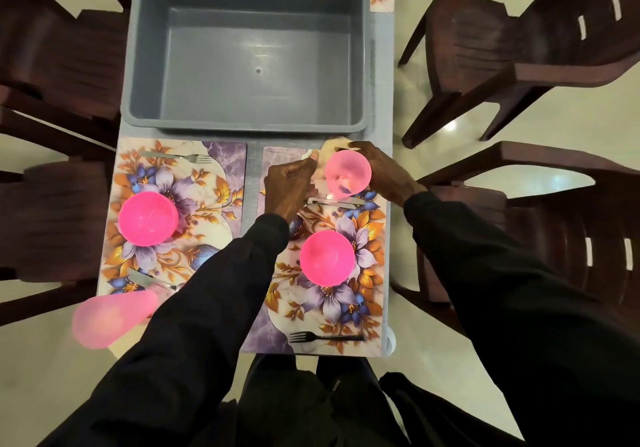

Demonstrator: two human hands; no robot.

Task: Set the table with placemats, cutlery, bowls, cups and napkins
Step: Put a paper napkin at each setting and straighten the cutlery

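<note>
Setting: home dining area.
Small table (382,76) ringed by dark plastic chairs (540,48), polished tile floor (433,360), floral placemats (221,169) at its near edge.

Glossy pink plastic bowls (148,218); translucent cup (348,174); perhaps laminated placemats (173,183)

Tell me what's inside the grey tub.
The grey tub holds nothing visible: only its bare floor with a small centre dot. No part of its inside is covered.
</note>
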